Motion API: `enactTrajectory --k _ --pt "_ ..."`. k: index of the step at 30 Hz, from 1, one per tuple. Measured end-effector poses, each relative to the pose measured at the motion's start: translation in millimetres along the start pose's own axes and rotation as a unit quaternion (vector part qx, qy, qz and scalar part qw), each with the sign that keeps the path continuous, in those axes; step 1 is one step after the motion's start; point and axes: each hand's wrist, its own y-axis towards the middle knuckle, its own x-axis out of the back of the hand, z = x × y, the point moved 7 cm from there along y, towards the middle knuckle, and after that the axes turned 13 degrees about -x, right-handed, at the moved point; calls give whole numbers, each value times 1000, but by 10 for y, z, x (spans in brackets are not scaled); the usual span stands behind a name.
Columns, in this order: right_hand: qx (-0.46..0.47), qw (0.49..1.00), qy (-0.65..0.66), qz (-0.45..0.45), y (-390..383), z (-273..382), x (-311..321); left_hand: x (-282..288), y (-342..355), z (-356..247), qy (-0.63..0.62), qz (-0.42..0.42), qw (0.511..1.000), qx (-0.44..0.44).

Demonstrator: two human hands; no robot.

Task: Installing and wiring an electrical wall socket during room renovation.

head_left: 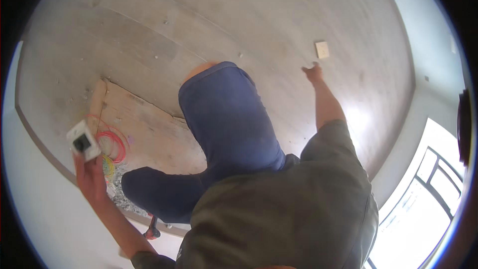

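Observation:
My left hand [91,177] is raised at the left, its fingers closed on the lower edge of a white square wall plate [90,138] with a dark square block in its middle. Far to the right, my right hand [313,73] stretches over the floor with thumb and forefinger apart and nothing between them. Just beyond those fingertips lies a cream socket plate [322,50], apart from the hand.
A tan board [149,124] lies at the left, with a red wire coil [117,145] and a yellow wire coil [107,167] beside it. Low on the left is a red and black tool [152,230]. Small debris dots the floor [209,15]. A window [423,209] stands at the right.

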Motion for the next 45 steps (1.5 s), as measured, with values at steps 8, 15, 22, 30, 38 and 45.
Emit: enactTrajectory --k 8,15,22,30,38,45 --pt "77 991 90 -66 2176 -754 606 -1236 1113 1705 -133 46 976 163" --pt "8 999 5 -46 2159 -324 -1 -1738 1174 1962 -16 30 991 128" --pt "-102 983 -123 -86 1661 -76 159 -1562 1161 2040 -48 -3 986 161" --pt "51 586 652 479 -64 2244 717 -2262 976 1888 -60 68 992 83" --pt "214 572 433 663 -3545 4168 1454 -2410 781 1517 41 69 982 -168" --pt "205 541 366 728 -4443 4394 1245 -2077 644 1165 152 40 955 -252"
